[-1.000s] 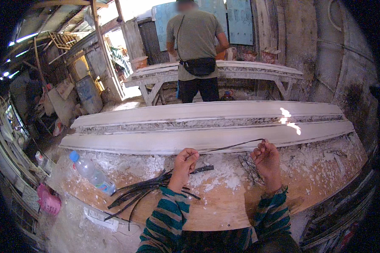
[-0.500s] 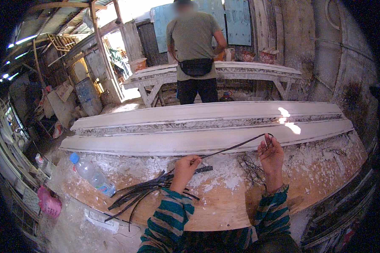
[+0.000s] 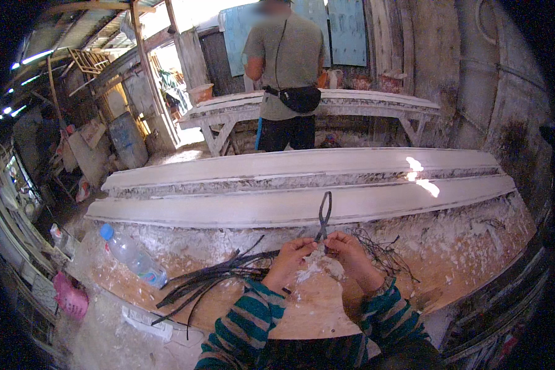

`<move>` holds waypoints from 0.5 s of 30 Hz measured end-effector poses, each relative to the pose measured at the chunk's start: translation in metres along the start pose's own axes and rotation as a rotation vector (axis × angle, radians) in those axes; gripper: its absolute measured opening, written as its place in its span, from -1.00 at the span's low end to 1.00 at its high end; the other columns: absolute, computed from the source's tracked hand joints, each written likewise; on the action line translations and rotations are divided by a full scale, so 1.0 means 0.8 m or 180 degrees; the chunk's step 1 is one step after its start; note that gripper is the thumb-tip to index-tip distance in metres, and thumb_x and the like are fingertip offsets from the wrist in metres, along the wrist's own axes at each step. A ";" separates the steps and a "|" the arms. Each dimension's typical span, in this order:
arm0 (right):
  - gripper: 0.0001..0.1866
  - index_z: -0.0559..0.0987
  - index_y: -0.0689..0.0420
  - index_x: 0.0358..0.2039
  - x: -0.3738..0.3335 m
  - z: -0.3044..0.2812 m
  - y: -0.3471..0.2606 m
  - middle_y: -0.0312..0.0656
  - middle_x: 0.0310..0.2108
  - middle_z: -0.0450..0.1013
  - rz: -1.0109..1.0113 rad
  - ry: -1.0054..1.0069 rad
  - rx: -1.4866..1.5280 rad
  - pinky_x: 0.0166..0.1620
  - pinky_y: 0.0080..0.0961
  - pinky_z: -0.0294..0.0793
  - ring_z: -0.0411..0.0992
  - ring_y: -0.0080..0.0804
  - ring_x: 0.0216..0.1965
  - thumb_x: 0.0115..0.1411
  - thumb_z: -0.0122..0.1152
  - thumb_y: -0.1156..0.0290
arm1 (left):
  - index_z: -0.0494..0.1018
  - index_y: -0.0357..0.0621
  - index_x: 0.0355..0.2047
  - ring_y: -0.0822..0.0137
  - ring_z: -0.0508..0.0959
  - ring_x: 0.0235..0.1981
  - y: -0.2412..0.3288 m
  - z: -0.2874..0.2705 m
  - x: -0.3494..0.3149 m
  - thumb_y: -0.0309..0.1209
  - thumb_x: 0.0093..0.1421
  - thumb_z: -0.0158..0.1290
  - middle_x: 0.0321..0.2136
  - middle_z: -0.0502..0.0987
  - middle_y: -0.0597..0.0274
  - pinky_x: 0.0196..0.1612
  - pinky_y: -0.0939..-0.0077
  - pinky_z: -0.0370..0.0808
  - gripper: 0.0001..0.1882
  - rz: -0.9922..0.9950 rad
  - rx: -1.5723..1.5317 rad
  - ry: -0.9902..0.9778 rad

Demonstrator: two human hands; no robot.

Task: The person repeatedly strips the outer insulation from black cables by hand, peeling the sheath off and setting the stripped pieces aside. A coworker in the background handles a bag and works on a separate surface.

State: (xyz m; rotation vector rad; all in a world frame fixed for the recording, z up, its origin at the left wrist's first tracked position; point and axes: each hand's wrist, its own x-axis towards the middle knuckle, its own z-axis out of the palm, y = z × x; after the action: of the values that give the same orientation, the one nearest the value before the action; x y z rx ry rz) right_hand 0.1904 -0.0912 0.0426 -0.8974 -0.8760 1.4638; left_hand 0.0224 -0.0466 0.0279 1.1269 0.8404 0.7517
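Observation:
A thin, flexible black strip (image 3: 322,229) is bent into a narrow upright loop whose ends cross just above my fingertips. My left hand (image 3: 290,266) pinches it at the left of the crossing, and my right hand (image 3: 354,263) pinches it close by on the right. Beside my left wrist lies a bundle of similar black strips (image 3: 213,272), fanned out toward the table's near left edge. Past my right hand sits a loose tangle of thinner black strands (image 3: 393,256), partly covered by that hand.
Two long white plaster-like lengths (image 3: 259,205) cross the table behind my hands. A clear plastic bottle (image 3: 134,258) with a blue cap lies at the left. White flakes litter the wooden tabletop (image 3: 308,320). Beyond, a person (image 3: 290,61) stands at another white-coated bench (image 3: 376,106).
My hands have come together at the middle, the right one moving left and nearer. The strip, earlier stretched between them, is now looped. The person opposite has turned and shifted.

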 end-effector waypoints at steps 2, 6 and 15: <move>-0.95 0.49 0.11 -0.43 -0.001 0.006 0.005 -0.37 -0.45 0.43 0.0057 0.0099 -0.0159 -0.31 -0.69 0.33 0.37 -0.63 -0.41 0.07 0.12 0.43 | 0.45 -0.06 -0.32 0.66 0.30 -0.50 -0.001 0.003 -0.003 -0.28 0.07 0.07 -0.48 0.42 0.54 -0.52 0.74 0.15 -0.81 0.0202 -0.0042 -0.0042; -0.94 0.50 0.12 -0.45 -0.002 0.008 0.006 -0.37 -0.47 0.44 0.0058 0.0143 -0.0204 -0.30 -0.70 0.32 0.36 -0.65 -0.42 0.06 0.14 0.43 | 0.44 -0.07 -0.40 0.65 0.31 -0.53 -0.003 0.007 -0.003 -0.32 0.07 0.07 -0.53 0.40 0.50 -0.53 0.76 0.15 -0.86 0.0189 -0.0504 -0.0002; -0.88 0.52 0.19 -0.40 0.004 0.003 0.012 -0.31 -0.45 0.47 -0.0302 0.0106 -0.0652 -0.29 -0.70 0.33 0.38 -0.62 -0.40 0.01 0.20 0.48 | 0.43 -0.17 -0.47 0.61 0.34 -0.55 -0.004 0.008 0.001 -0.38 0.06 0.08 -0.57 0.42 0.42 -0.51 0.76 0.19 -0.88 0.0647 -0.0338 0.0130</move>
State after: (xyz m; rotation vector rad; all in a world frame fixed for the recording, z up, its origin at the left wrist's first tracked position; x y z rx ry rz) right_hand 0.1838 -0.0885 0.0350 -1.0140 -1.0432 1.2903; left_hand 0.0285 -0.0499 0.0261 1.1152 0.7179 0.9795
